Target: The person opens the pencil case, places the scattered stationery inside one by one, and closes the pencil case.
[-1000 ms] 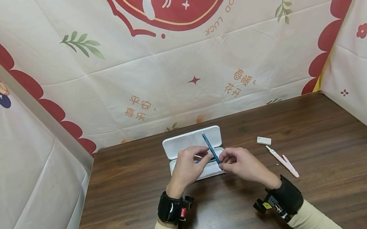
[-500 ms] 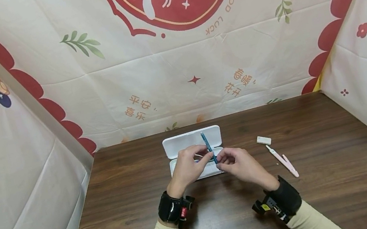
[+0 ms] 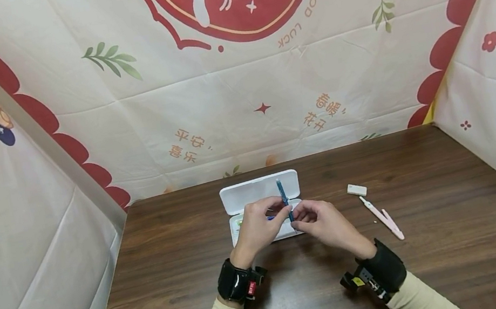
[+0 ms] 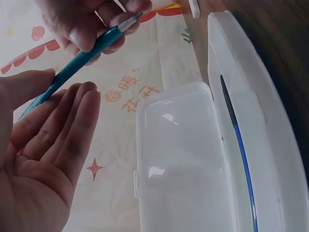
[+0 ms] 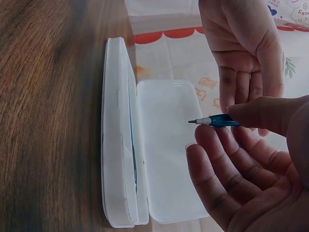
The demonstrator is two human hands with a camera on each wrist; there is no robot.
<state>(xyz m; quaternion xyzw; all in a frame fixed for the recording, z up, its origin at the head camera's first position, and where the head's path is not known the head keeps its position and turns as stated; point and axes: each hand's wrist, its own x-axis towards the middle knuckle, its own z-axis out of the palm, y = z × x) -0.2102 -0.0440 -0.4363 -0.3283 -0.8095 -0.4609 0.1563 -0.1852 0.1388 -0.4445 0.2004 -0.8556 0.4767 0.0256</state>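
Note:
A teal mechanical pencil (image 3: 283,194) with a silver tip is held over the white pencil case, tip down and slightly tilted. My left hand (image 3: 258,227) pinches its upper part between thumb and fingers, as the left wrist view shows at the pencil (image 4: 79,63). Near the tip, my right hand (image 3: 322,220) pinches it too, with the tip bare beyond the thumb in the right wrist view. The pencil case (image 3: 238,239) lies with its lid (image 3: 254,193) raised towards the back. Inside is a slim blue stick with a dark end (image 4: 244,159); my hands hide much of the inside.
To the right of the case lie a white eraser (image 3: 357,190) and a pale pink drawing compass (image 3: 382,218) on the brown wooden table (image 3: 443,264). Printed white cloth (image 3: 237,90) hangs behind and at both sides.
The pencil has tipped more upright. My left hand has shifted slightly right, and my right hand slightly left. A green-marked patch inside the case now shows left of my left hand.

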